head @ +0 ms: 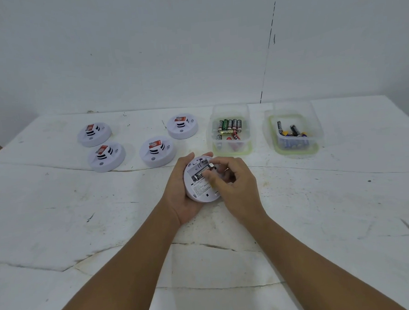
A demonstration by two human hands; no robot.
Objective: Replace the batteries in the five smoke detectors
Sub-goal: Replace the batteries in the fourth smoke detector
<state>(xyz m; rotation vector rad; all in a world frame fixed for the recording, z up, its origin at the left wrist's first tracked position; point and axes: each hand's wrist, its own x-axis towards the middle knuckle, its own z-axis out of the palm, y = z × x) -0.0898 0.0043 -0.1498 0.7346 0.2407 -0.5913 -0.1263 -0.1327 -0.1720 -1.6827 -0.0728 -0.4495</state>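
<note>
The fingers (215, 175) of the right hand (233, 186) are curled down over the open back of a smoke detector (200, 186), pinching at a dark battery (201, 174) that lies in its compartment. The left hand (181, 191) cups the detector from below and from the left, its fingers wrapped around the far rim, holding it back side up just above the counter (320, 220). Beyond the hands four more detectors sit face up on the counter: one (157, 151) nearest, one (182, 127) behind it to the right, and two at the left, the nearer (106, 157) and the farther (94, 134). To the right stand two clear tubs well apart from each other, the left tub (231, 134) holding green and red batteries, the right tub (293, 132) holding dark, yellow and purple ones. The counter is white, scuffed, stained and crossed by long cracks. Behind it rises a plain white wall (146, 51) with a thin dark vertical seam at the right.
</note>
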